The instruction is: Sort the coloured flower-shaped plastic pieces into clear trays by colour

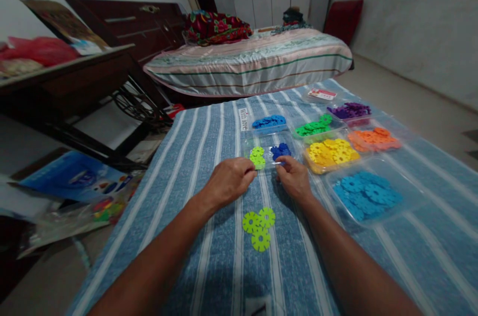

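My left hand (233,176) is closed, its fingertips pinched beside the lime-green notched discs (257,158) at the near side of a shallow clear plastic tray (271,160). Whatever lies between those fingers is hidden. Dark blue notched discs (281,151) sit in the right part of the same tray. Just in front of them my right hand (294,176) is curled, thumb and forefinger close together at the tray's near edge; I cannot make out what they pinch. Closer to me, three lime-green discs (260,239) lie joined or overlapping on the striped cloth (220,266).
Clear containers hold blue (269,122), green (313,127), purple (350,110), orange (374,138), yellow (333,152) and light blue discs (368,194). A "With love" strip (243,119) lies by the tray. A bed (246,67) stands beyond, a sewing-machine table (67,64) at left.
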`<state>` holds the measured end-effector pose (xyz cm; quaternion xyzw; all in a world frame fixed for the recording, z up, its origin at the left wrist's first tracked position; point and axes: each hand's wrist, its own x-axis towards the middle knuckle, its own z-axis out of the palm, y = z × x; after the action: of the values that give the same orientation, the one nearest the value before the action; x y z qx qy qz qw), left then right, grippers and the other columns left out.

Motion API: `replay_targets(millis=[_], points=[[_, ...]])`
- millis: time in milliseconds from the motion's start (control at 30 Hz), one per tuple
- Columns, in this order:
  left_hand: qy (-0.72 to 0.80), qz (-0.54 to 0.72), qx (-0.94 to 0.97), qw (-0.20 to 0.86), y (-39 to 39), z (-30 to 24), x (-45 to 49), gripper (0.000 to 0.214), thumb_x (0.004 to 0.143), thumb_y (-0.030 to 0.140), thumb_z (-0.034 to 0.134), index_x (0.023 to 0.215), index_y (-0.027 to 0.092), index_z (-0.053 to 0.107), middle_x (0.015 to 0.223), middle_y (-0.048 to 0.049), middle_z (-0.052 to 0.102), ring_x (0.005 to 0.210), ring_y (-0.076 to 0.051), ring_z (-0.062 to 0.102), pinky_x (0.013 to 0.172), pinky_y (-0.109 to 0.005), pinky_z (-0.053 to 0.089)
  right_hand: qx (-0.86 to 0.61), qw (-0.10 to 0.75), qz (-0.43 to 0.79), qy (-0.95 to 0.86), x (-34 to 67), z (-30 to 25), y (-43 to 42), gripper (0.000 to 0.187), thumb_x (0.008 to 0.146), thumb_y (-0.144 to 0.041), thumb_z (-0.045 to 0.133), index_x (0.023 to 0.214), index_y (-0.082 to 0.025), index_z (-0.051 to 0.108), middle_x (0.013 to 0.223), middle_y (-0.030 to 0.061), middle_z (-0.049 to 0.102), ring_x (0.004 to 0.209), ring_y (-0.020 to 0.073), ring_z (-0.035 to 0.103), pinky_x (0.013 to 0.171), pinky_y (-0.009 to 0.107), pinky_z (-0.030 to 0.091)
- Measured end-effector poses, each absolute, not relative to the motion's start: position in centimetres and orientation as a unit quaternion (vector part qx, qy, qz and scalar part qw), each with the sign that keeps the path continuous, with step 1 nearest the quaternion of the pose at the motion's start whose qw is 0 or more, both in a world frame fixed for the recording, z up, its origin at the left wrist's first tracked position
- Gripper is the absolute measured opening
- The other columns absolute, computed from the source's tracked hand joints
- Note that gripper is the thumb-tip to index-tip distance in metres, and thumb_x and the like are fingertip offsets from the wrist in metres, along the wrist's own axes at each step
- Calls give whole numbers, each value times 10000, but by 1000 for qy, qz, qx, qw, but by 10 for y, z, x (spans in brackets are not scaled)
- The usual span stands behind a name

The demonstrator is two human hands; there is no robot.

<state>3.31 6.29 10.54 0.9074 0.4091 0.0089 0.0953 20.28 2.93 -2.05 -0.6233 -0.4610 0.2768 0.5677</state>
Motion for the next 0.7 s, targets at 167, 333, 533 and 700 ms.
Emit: replay_targets(millis=[167,333,533,700], points=[[386,-111,905,139,25,82,26,183,868,345,572,828,181,639,871,-42,664,796,-190,619,714,-302,443,-625,567,276,-460,203,-20,28,268,762,-355,520,910,-193,674,518,-27,570,490,159,529,575,299,414],[384,-157,896,154,10,73,37,208,823,379,623,894,183,632,969,-64,645,857,-215,618,730,-311,445,-625,566,283,-457,203,-22,29,269,762,-359,522,911,-197,677,519,-26,569,494,159,531,574,296,418],[393,-120,877,250,17,62,41,158,740,290,685,838,190,612,825,-7,628,727,-156,564,642,-258,385,-629,562,277,-460,202,-21,29,262,766,-353,522,909,-198,678,526,-20,582,488,157,526,561,290,409],[398,-2,843,362,30,73,40,91,758,156,597,674,167,563,619,40,537,590,-95,489,580,-223,344,-627,565,273,-461,202,-19,29,258,756,-344,517,895,-194,674,511,-23,572,477,156,522,564,293,406]])
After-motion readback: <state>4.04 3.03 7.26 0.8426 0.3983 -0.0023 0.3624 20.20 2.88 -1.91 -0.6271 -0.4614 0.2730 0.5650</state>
